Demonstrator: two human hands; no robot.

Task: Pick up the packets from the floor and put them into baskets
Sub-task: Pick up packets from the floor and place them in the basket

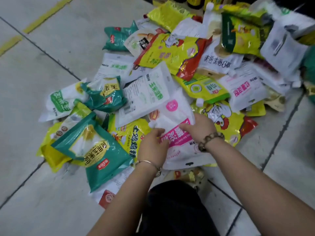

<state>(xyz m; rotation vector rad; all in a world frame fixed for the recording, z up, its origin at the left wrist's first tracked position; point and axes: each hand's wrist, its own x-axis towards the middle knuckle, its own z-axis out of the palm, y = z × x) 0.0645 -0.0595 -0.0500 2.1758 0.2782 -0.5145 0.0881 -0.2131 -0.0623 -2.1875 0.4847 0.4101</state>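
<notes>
Both hands held one white and pink packet (pixel 180 149) at the near edge of the heap. The left hand (pixel 152 145) pinched its left edge, fingers curled against the pink band of print. The right hand (pixel 198 126) gripped its upper part, with fingers bent down over the white plastic. Whether the packet was lifted or lay on the heap could not be told; its lower end rested over the packets below, just in front of a dark trouser knee (pixel 173 206).

From the head view, the heap of packets spread across the grey tiled floor (pixel 34 74), from the middle up to the top right corner. A large green packet (pixel 95 150) lay tilted to the left of the left hand, on top of yellow ones. A yellow packet with blue letters (pixel 131 138) lay between it and the left hand, partly under the hand. A yellow packet with a chicken picture (pixel 226 123) lay just right of the right hand. Above the hands lay a white packet with green letters (pixel 146 94), touching the held one. A second pink-lettered white packet (pixel 245 91) lay farther up on the right.

A bead bracelet (pixel 209 140) circled the right wrist and a thin bangle (pixel 148 163) the left. Yellow lines (pixel 47 14) marked the floor at the top left. Dark bottles (pixel 194 2) stood at the top edge, behind the heap.
</notes>
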